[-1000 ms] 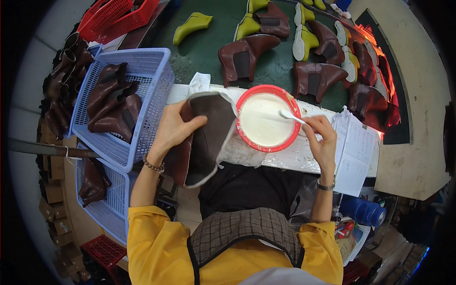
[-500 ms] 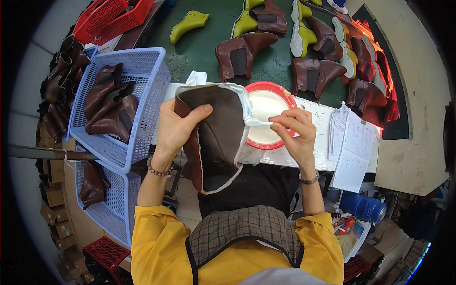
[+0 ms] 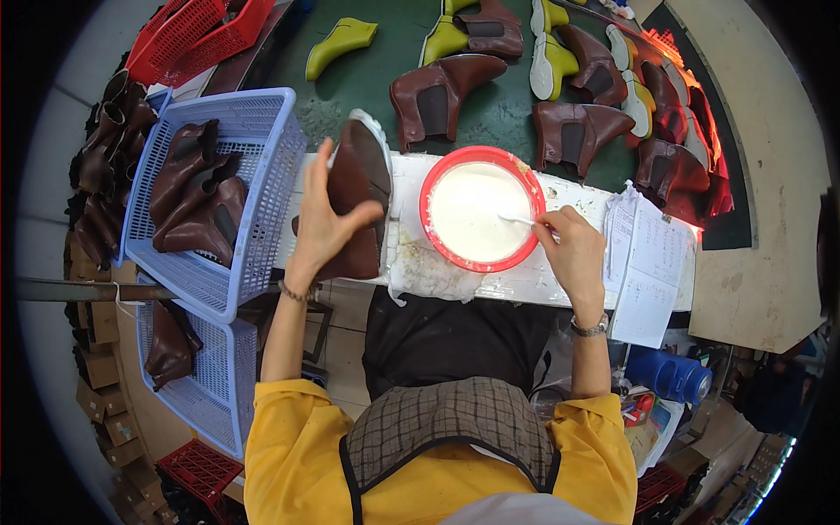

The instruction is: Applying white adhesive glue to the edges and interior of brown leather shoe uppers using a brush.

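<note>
The green conveyor surface (image 3: pixel 367 87) stretches across the top, carrying brown ankle boots (image 3: pixel 442 96) and yellow-green shoe lasts (image 3: pixel 339 44). To your left sit two pale blue mesh baskets (image 3: pixel 262 157), the upper one holding brown leather boot uppers (image 3: pixel 197 201). In front of you runs the white, glue-stained work strip (image 3: pixel 490 280), with a sheet of paperwork (image 3: pixel 647 271) at its right end. On that strip sits the red bowl (image 3: pixel 437 223), full of white glue. Your left hand (image 3: pixel 322 232) is clamped around a brown boot upper (image 3: pixel 360 179), held upright just left of the bowl, thumb across its face. Your right hand (image 3: pixel 573 254) is closed on a small white brush (image 3: pixel 521 220), its tip dipped in the glue at the bowl's right side.
</note>
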Action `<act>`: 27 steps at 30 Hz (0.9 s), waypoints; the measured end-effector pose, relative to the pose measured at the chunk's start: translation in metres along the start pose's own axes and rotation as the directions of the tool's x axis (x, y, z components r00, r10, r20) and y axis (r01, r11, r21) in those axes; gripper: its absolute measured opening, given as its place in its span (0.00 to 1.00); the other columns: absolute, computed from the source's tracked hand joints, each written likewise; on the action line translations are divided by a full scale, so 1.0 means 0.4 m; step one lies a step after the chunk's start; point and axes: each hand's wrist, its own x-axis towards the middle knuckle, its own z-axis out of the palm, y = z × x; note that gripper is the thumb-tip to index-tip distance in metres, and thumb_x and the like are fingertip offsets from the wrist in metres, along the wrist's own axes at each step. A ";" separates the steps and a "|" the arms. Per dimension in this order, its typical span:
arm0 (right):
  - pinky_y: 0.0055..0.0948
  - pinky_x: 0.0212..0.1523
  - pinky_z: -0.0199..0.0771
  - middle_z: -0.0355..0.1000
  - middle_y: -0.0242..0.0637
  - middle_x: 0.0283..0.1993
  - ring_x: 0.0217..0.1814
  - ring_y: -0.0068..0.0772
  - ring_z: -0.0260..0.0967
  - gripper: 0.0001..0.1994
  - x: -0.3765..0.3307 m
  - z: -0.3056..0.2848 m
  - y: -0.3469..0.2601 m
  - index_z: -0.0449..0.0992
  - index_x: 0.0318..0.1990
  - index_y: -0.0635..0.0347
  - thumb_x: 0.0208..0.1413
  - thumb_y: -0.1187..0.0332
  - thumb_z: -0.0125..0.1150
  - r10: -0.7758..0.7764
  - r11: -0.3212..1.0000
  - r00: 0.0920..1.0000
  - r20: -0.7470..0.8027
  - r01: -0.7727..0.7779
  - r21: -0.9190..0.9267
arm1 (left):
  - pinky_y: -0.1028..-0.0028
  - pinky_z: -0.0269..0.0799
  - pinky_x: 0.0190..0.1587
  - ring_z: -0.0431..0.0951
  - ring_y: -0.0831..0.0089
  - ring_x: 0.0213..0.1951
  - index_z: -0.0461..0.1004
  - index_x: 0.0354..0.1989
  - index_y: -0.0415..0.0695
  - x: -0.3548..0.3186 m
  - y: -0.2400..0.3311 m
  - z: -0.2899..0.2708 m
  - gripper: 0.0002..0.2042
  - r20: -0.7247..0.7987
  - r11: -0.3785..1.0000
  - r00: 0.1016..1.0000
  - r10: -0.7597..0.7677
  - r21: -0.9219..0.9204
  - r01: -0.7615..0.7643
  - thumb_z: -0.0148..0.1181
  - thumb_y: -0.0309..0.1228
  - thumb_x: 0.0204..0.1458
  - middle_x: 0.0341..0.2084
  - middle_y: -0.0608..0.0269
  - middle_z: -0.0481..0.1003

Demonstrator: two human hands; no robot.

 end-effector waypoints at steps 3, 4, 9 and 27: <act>0.37 0.31 0.73 0.77 0.36 0.32 0.32 0.41 0.77 0.07 -0.014 -0.006 0.009 0.82 0.35 0.58 0.54 0.66 0.70 0.028 0.999 1.000 0.012 -0.027 -0.020 | 0.48 0.57 0.69 0.55 0.44 0.71 0.44 0.78 0.47 -0.079 0.003 -0.039 0.68 0.283 0.937 0.959 0.001 0.335 -0.100 0.85 0.47 0.26 0.72 0.43 0.52; 0.36 0.31 0.73 0.77 0.37 0.32 0.31 0.40 0.77 0.07 -0.016 -0.009 0.015 0.82 0.35 0.59 0.54 0.66 0.70 0.061 0.998 0.998 0.005 -0.061 0.001 | 0.48 0.57 0.69 0.55 0.44 0.71 0.44 0.78 0.47 -0.104 -0.003 -0.046 0.68 0.280 0.935 0.960 -0.008 0.341 -0.092 0.85 0.47 0.26 0.72 0.43 0.52; 0.34 0.32 0.73 0.75 0.41 0.31 0.29 0.37 0.74 0.09 -0.009 -0.009 0.010 0.81 0.38 0.63 0.54 0.68 0.71 0.142 0.960 0.990 0.009 -0.140 0.242 | 0.40 0.61 0.64 0.51 0.38 0.71 0.42 0.79 0.55 -0.148 -0.021 -0.049 0.72 0.390 0.909 0.910 -0.141 0.416 -0.038 0.85 0.41 0.19 0.74 0.42 0.46; 0.22 0.31 0.68 0.76 0.35 0.33 0.30 0.23 0.71 0.07 -0.006 -0.008 -0.130 0.84 0.40 0.64 0.54 0.76 0.71 0.118 0.788 0.989 -0.091 -0.038 0.614 | 0.57 0.69 0.57 0.75 0.47 0.53 0.71 0.55 0.39 -0.141 0.108 -0.039 0.25 -0.254 0.918 0.899 0.358 0.274 -0.288 0.67 0.19 0.45 0.53 0.45 0.76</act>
